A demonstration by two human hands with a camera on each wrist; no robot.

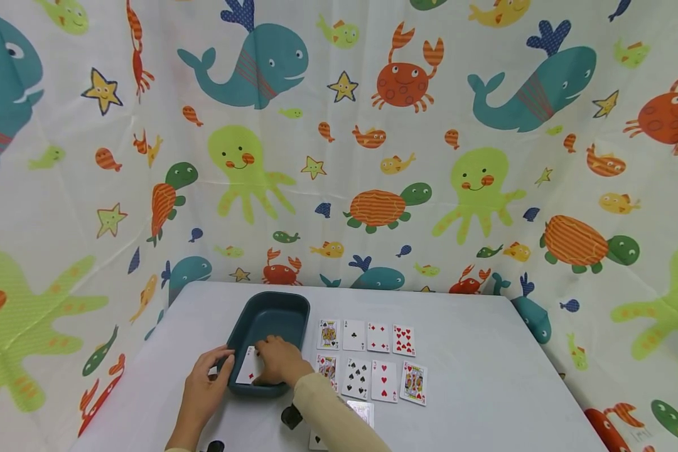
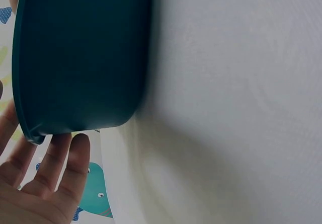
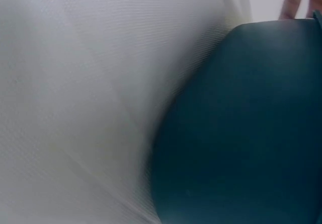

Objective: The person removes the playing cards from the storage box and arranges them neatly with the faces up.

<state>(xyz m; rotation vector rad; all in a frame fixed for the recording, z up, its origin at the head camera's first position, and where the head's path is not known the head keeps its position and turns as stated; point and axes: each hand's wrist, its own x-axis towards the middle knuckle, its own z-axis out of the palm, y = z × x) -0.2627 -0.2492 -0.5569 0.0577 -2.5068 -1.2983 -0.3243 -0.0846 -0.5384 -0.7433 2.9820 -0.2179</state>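
Note:
A dark teal plastic tub (image 1: 304, 307) stands at the left of the white table. My left hand (image 1: 204, 384) holds the tub's near left rim. In the left wrist view, the fingers (image 2: 75, 168) reach round the outside of its end wall. My right hand (image 1: 282, 361) is inside the tub, thumb and fingers at the right edge of a white playing card (image 1: 248, 370) with a red diamond, pinching it. That card lies tilted over the tub's near part. The right wrist view shows the tub's outer wall (image 3: 241, 123), which hides the right hand.
Right of the tub, face-up playing cards lie in rows, including a seven of spades (image 1: 356, 378) and a king (image 1: 414, 383). The right forearm (image 1: 333, 411) partly covers nearer cards (image 1: 361, 411). A sea-animal curtain (image 1: 339, 144) hangs around the table (image 1: 474, 364).

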